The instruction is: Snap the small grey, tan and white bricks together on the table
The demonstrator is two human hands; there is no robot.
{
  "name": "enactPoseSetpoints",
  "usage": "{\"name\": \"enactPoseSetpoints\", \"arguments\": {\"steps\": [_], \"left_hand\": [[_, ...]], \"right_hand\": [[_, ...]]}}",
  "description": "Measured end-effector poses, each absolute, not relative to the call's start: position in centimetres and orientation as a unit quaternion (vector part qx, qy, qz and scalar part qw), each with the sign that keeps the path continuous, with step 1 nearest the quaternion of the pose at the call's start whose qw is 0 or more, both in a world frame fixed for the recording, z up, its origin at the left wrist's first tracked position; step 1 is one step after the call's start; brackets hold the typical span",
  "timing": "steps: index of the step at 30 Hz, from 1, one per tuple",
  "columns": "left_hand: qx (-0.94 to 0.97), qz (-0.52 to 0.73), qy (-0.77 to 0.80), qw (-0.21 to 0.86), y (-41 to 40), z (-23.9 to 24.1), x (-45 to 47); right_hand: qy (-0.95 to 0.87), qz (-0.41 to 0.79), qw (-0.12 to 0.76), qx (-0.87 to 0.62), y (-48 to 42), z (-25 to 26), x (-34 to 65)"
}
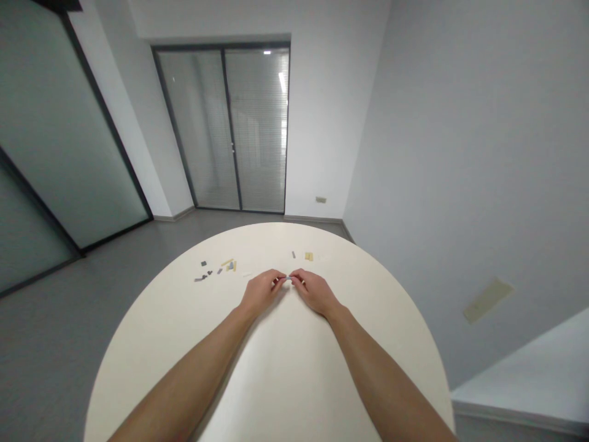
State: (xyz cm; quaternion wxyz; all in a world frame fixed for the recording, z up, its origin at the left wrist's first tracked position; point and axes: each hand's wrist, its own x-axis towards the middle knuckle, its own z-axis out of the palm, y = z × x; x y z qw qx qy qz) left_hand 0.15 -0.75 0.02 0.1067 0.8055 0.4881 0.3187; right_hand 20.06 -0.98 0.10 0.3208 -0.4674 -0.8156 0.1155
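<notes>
Above the middle of the white round table (285, 362), both my hands meet at one small grey piece (288, 278), thin and bar-like, its exact kind too small to make out. My left hand (264, 290) pinches its left end between thumb and fingers. On the other end, the fingertips of my right hand (315, 291) are closed as well. Just beyond my right hand lie a flat yellow piece (308, 256) and a short grey strip (293, 254). A whitish strip (247, 274), hard to see, lies beside my left hand.
Several small pieces are scattered at the table's far left: yellow strips (227, 262), a dark square piece (204, 263), a grey piece (198, 280) and small black bits (210, 272). A grey wall (460, 153) rises on the right; a glass door (257, 135) stands beyond the table.
</notes>
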Motion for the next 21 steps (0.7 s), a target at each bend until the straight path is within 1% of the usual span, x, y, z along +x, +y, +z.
{"name": "enactPoseSetpoints", "arguments": {"steps": [12,21], "left_hand": [[0.81,0.315,0.482,0.113,-0.82,0.06,0.18],[0.815,0.306,0.483,0.097,-0.84,0.23,0.2]], "right_hand": [[-0.816,0.117,0.303,-0.479,-0.93,0.23,20.05],[-0.816,0.114,0.294,-0.485,-0.71,0.11,20.06]]}}
